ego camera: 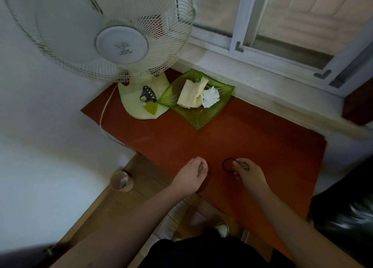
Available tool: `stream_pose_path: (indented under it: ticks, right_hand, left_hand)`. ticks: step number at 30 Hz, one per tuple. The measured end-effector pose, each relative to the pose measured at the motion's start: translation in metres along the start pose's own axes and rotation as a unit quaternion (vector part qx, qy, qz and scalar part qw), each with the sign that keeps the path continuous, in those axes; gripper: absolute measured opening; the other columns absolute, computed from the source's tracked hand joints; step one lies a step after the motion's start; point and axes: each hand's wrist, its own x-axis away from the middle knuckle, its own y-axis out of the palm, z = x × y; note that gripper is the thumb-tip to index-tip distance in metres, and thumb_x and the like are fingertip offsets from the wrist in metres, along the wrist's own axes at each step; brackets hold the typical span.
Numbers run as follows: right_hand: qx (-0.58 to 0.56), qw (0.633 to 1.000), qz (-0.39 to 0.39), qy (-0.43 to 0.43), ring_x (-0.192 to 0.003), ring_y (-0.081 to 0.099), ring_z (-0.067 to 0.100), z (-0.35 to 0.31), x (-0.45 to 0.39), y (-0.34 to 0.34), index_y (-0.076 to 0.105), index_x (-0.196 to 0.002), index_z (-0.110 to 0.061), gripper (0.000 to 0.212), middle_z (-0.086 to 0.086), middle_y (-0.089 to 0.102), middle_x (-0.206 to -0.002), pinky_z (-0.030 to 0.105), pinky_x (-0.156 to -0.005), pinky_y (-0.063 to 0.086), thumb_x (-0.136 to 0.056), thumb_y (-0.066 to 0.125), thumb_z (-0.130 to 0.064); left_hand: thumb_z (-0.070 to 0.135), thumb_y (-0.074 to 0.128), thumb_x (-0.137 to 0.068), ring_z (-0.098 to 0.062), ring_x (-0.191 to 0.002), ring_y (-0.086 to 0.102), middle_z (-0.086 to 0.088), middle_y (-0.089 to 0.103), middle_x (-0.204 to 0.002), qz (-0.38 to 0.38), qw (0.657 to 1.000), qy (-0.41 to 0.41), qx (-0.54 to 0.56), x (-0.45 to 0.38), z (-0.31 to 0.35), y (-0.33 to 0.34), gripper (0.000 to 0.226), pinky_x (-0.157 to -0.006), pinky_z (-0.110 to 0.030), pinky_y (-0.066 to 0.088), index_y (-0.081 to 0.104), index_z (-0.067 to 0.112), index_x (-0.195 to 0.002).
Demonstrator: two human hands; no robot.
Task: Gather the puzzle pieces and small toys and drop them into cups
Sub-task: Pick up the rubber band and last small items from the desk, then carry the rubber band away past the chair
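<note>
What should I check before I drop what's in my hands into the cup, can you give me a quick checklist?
1. Left hand has a firm hold: ok, fingers closed on something small; what it is, cannot tell.
2. Right hand has a firm hold: ok, fingers pinch a small item, and a black band loops by the fingertips.
3. Cup is upright with its mouth open: ok.
4. Cup is within reach: cannot tell; it stands on the floor to the left of the table, lower than the hands.
5. Room left in the cup: ok, something lies low inside.
</note>
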Motion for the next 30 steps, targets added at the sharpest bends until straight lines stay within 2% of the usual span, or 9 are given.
stream_pose_path:
  ticks: [2,5,8,11,16,19,22,27,30]
  right_hand:
    - [-0.004,1.0,0.021,-0.005,-0.075,0.064,0.015,-0.004,0.016,0.004,0.063,-0.105,-0.02,0.013,0.003,0.068,-0.088,0.022,-0.061,0.051,-0.095,0.06,-0.029]
    - [-0.012,0.999,0.052,0.0,-0.072,0.064,0.016,-0.004,0.042,0.012,0.063,-0.107,-0.02,0.016,0.005,0.069,-0.088,0.032,-0.067,0.054,-0.095,0.059,-0.031]
    - [-0.042,0.996,0.074,0.025,-0.069,0.062,0.016,0.002,0.07,0.024,0.065,-0.107,-0.019,0.019,0.006,0.069,-0.085,0.037,-0.07,0.055,-0.095,0.06,-0.032]
    - [-0.07,0.99,0.109,0.047,-0.066,0.06,0.015,0.01,0.104,0.031,0.065,-0.105,-0.021,0.018,0.004,0.067,-0.08,0.032,-0.065,0.052,-0.095,0.058,-0.034]
    - [-0.107,0.976,0.177,0.064,-0.065,0.06,0.014,0.033,0.164,0.023,0.065,-0.102,-0.023,0.016,-0.002,0.066,-0.074,0.028,-0.062,0.049,-0.096,0.057,-0.035]
    - [-0.123,0.961,0.234,0.088,-0.068,0.062,0.013,0.052,0.199,0.007,0.065,-0.098,-0.026,0.013,-0.002,0.067,-0.075,0.028,-0.065,0.051,-0.095,0.058,-0.036]
    - [-0.153,0.939,0.288,0.109,-0.069,0.061,0.015,0.076,0.234,-0.008,0.066,-0.093,-0.027,0.013,0.0,0.067,-0.075,0.033,-0.068,0.051,-0.094,0.058,-0.037]
    - [-0.209,0.892,0.377,0.137,-0.068,0.06,0.013,0.12,0.311,-0.038,0.067,-0.093,-0.029,0.01,-0.001,0.066,-0.074,0.03,-0.067,0.051,-0.094,0.06,-0.036]
    - [-0.232,0.862,0.427,0.142,-0.067,0.06,0.012,0.152,0.369,-0.052,0.066,-0.097,-0.025,0.013,-0.001,0.065,-0.075,0.028,-0.064,0.05,-0.095,0.059,-0.036]
  left_hand:
    - [0.036,0.041,-0.1,-0.007,-0.075,0.054,0.008,0.054,-0.089,-0.015,1.0,0.027,-0.005,0.006,0.0,-0.004,0.015,-0.065,-0.021,0.04,0.052,0.026,-0.102]
    - [0.031,0.047,-0.099,0.0,-0.058,0.055,0.01,0.056,-0.077,-0.026,0.996,0.079,0.017,0.021,-0.002,-0.013,0.016,-0.053,-0.016,0.04,0.057,0.02,-0.103]
    - [0.027,0.053,-0.097,-0.003,-0.07,0.058,0.007,0.062,-0.085,-0.031,0.992,0.124,0.015,0.035,-0.017,-0.016,0.011,-0.061,-0.021,0.046,0.06,0.022,-0.104]
    - [0.025,0.055,-0.096,-0.007,-0.081,0.059,0.005,0.063,-0.092,-0.065,0.986,0.154,0.015,0.046,-0.028,-0.01,0.008,-0.07,-0.022,0.048,0.06,0.024,-0.102]
    - [0.027,0.057,-0.094,-0.004,-0.073,0.055,0.007,0.053,-0.098,-0.139,0.972,0.189,-0.017,0.065,-0.003,0.01,0.012,-0.072,-0.018,0.044,0.059,0.025,-0.105]
    - [0.033,0.055,-0.095,-0.002,-0.081,0.055,0.014,0.049,-0.103,-0.183,0.957,0.222,-0.046,0.076,0.026,0.029,0.018,-0.074,-0.013,0.04,0.058,0.026,-0.111]
    - [0.035,0.054,-0.095,-0.001,-0.083,0.057,0.014,0.049,-0.103,-0.215,0.936,0.272,-0.068,0.09,0.053,0.054,0.014,-0.071,-0.011,0.038,0.057,0.03,-0.108]
    - [0.034,0.055,-0.094,-0.006,-0.091,0.053,0.011,0.049,-0.105,-0.277,0.892,0.343,-0.102,0.128,0.105,0.108,0.015,-0.077,-0.018,0.038,0.057,0.031,-0.108]
    - [0.03,0.056,-0.094,-0.006,-0.095,0.05,0.009,0.049,-0.109,-0.315,0.868,0.37,-0.103,0.166,0.136,0.149,0.018,-0.083,-0.018,0.037,0.059,0.027,-0.112]
